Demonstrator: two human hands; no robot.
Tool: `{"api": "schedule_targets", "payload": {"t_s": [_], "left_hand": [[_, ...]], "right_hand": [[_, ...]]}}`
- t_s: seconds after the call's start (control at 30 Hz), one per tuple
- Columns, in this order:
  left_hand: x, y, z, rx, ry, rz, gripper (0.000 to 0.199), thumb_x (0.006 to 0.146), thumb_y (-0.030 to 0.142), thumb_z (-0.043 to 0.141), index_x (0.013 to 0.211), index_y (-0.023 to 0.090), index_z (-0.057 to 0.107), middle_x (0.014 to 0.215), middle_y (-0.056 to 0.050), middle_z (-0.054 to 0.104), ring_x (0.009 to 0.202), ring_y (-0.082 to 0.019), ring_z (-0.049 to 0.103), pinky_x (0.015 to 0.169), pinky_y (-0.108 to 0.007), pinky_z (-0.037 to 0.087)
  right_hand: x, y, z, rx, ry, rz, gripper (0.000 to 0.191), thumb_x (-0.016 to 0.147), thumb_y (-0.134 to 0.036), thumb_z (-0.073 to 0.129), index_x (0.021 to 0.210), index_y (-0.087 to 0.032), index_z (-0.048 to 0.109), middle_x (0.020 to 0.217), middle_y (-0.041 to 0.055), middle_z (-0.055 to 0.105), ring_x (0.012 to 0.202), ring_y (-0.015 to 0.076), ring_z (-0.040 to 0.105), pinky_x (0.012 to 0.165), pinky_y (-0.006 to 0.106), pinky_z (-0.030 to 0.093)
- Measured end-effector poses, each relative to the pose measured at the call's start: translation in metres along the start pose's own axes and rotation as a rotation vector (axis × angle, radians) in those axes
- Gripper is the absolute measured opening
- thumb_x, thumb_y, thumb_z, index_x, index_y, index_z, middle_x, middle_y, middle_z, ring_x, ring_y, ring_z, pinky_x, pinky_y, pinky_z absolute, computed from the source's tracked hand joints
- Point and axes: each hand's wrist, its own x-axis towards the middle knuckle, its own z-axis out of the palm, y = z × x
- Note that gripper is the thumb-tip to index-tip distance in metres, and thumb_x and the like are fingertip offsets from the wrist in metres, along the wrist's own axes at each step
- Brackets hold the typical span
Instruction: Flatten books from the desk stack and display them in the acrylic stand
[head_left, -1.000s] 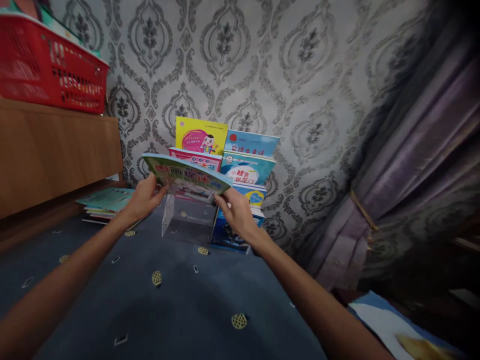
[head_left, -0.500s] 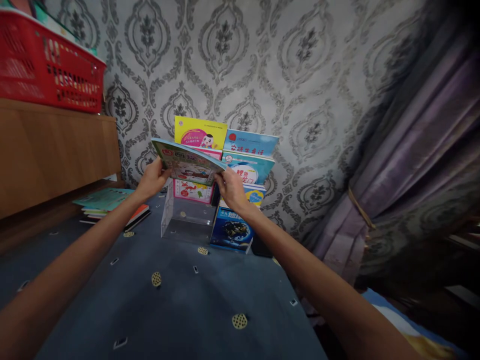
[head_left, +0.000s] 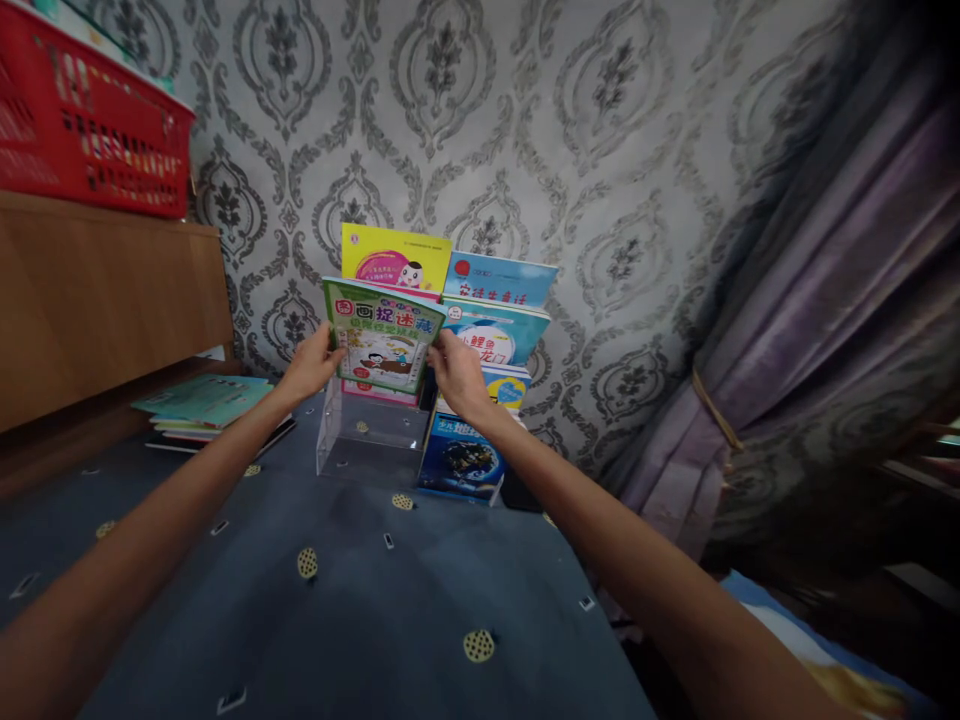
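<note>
A green-covered picture book (head_left: pixel 384 335) stands nearly upright between my hands, its cover facing me. My left hand (head_left: pixel 311 363) grips its left edge, and my right hand (head_left: pixel 457 372) pinches its right edge. Behind it rise a yellow book (head_left: pixel 394 255) and a pink-edged book (head_left: pixel 360 388), both partly covered. The clear plastic book rack (head_left: pixel 375 440) holds these in its left column; its lowest left tier shows bare. In the right column sit a light blue book (head_left: pixel 502 278), a teal book (head_left: pixel 517 330), a yellow-and-blue book (head_left: pixel 512 388) and a dark blue globe book (head_left: pixel 463 460).
A stack of books (head_left: pixel 206 400) lies on the blue patterned cloth (head_left: pixel 375 610) at the left. Beside it is a wooden cabinet (head_left: pixel 112 300) bearing a red basket (head_left: pixel 105 130). A dark object (head_left: pixel 523 493) rests by the rack. A tied purple curtain (head_left: pixel 720 400) hangs at the right.
The green picture book has tilted from nearly flat to upright, so its cover now faces me. Both hands keep hold of it, and the view has shifted slightly.
</note>
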Motion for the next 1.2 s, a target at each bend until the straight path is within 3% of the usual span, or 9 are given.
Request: {"api": "schedule_targets", "payload": {"t_s": [0.17, 0.3, 0.47, 0.63, 0.83, 1.03, 1.2], "left_hand": [[0.000, 0.009, 0.004, 0.263, -0.083, -0.095, 0.024, 0.092, 0.025, 0.050, 0.115, 0.016, 0.052, 0.115, -0.015, 0.067, 0.114, -0.032, 0.064, 0.097, -0.043, 0.050], [-0.004, 0.014, 0.009, 0.301, -0.091, -0.150, 0.026, 0.093, 0.026, 0.049, 0.116, 0.015, 0.048, 0.114, -0.020, 0.068, 0.109, -0.038, 0.067, 0.091, -0.046, 0.052], [-0.009, 0.018, 0.010, 0.334, -0.084, -0.169, 0.026, 0.096, 0.026, 0.046, 0.119, 0.015, 0.045, 0.122, -0.022, 0.065, 0.112, -0.037, 0.067, 0.090, -0.045, 0.053], [-0.006, 0.019, 0.009, 0.345, -0.104, -0.173, 0.024, 0.094, 0.024, 0.048, 0.118, 0.018, 0.048, 0.124, -0.018, 0.065, 0.120, -0.033, 0.065, 0.095, -0.041, 0.052], [0.002, 0.024, 0.013, 0.369, -0.119, -0.206, 0.026, 0.096, 0.024, 0.045, 0.121, 0.016, 0.049, 0.126, -0.020, 0.065, 0.119, -0.032, 0.065, 0.094, -0.041, 0.052], [0.005, 0.033, 0.016, 0.389, -0.126, -0.213, 0.030, 0.095, 0.024, 0.045, 0.122, 0.013, 0.051, 0.131, -0.024, 0.060, 0.119, -0.036, 0.065, 0.093, -0.044, 0.052], [0.004, 0.031, 0.015, 0.391, -0.128, -0.197, 0.029, 0.095, 0.023, 0.044, 0.122, 0.015, 0.051, 0.130, -0.022, 0.062, 0.121, -0.034, 0.064, 0.096, -0.043, 0.051]], "right_hand": [[0.001, -0.002, 0.003, 0.067, 0.109, 0.007, 0.043, 0.093, -0.016, 0.043, 0.135, -0.017, 0.051, 0.119, 0.0172, 0.067, 0.105, 0.0291, 0.064, 0.092, 0.047, 0.053], [-0.003, -0.005, 0.004, 0.113, 0.109, -0.012, 0.056, 0.097, -0.017, 0.036, 0.153, -0.019, 0.038, 0.127, 0.0177, 0.063, 0.112, 0.0303, 0.063, 0.100, 0.051, 0.052], [-0.013, -0.005, 0.005, 0.062, 0.057, -0.089, 0.050, 0.100, -0.019, 0.035, 0.148, -0.021, 0.049, 0.133, 0.0161, 0.062, 0.124, 0.0303, 0.060, 0.109, 0.049, 0.048], [-0.017, 0.004, 0.016, 0.033, 0.035, -0.075, 0.048, 0.099, -0.020, 0.042, 0.145, -0.019, 0.053, 0.146, 0.0166, 0.057, 0.139, 0.0310, 0.050, 0.119, 0.050, 0.041], [-0.016, 0.012, 0.032, 0.023, 0.040, -0.058, 0.052, 0.096, -0.018, 0.047, 0.148, -0.015, 0.049, 0.154, 0.0188, 0.048, 0.145, 0.0337, 0.044, 0.122, 0.055, 0.037], [-0.016, 0.007, 0.043, 0.025, 0.005, -0.096, 0.048, 0.096, -0.017, 0.048, 0.143, -0.016, 0.053, 0.163, 0.0190, 0.036, 0.150, 0.0330, 0.039, 0.122, 0.054, 0.037], [-0.014, 0.006, 0.047, 0.034, -0.005, -0.090, 0.048, 0.095, -0.016, 0.050, 0.142, -0.015, 0.055, 0.162, 0.0187, 0.038, 0.150, 0.0337, 0.038, 0.123, 0.055, 0.035]]}}
